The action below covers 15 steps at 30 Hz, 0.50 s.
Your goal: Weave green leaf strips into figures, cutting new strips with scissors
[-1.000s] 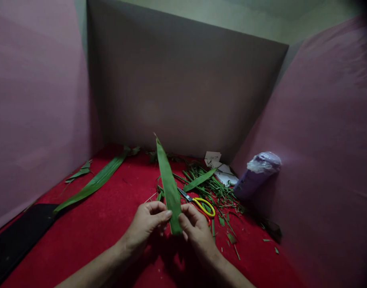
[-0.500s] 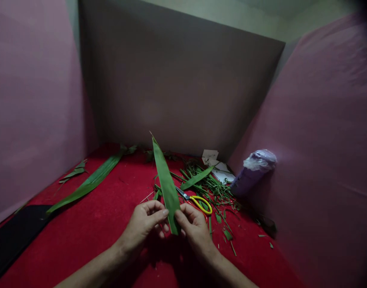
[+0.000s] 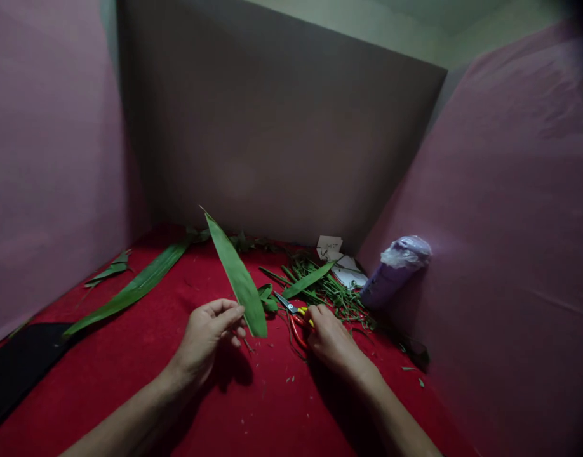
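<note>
Between the thumb and fingers of my left hand (image 3: 213,336) is a long green leaf (image 3: 239,276), pinched near its wide cut end. Its narrow tip points up and to the left. My right hand (image 3: 332,333) is closed over the yellow handle of a pair of scissors (image 3: 298,327), which lies low over the red cloth. The other handle is red, and the dark blades point up and left toward some small leaves (image 3: 267,297). My right fingertips are partly hidden behind the hand.
Behind the scissors lie a pile of cut green stems (image 3: 334,292) and another leaf (image 3: 310,279). White cards (image 3: 348,273) and a purple container (image 3: 391,273) topped with clear plastic stand at right. A long leaf (image 3: 134,289) and a black mat (image 3: 25,365) lie on the red cloth (image 3: 272,406) at left.
My right hand has let go of the leaf and moved right onto the scissors' handle. My left hand has shifted left with the leaf, which leans further left.
</note>
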### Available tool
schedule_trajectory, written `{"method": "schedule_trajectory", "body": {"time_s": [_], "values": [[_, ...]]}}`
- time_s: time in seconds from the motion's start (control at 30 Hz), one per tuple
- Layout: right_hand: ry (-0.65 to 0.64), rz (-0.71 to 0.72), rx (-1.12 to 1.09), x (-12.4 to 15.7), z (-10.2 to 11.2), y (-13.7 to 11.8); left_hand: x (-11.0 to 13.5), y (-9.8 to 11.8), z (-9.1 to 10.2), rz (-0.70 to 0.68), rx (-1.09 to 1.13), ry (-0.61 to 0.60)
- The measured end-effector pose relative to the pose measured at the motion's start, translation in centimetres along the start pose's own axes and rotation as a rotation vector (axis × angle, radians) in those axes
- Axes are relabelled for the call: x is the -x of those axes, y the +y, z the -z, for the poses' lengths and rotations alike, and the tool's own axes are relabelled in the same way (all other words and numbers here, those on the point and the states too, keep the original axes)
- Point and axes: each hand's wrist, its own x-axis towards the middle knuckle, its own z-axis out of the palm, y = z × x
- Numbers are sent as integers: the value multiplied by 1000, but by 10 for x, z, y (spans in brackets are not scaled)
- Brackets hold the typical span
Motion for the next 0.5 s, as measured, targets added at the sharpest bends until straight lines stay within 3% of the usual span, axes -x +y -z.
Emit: {"method": "schedule_trajectory", "body": {"time_s": [0.23, 0.37, 0.43, 0.5], "values": [[-9, -4, -104, 4, 16, -3, -3, -1, 2, 2, 36, 38], [27, -40, -446, 6, 21, -15, -7, -1, 5, -12, 76, 53], [-47, -84, -659, 10, 23, -25, -8, 1, 7, -26, 102, 61], [-206, -140, -824, 15, 25, -35, -10, 3, 10, -45, 128, 71]]}}
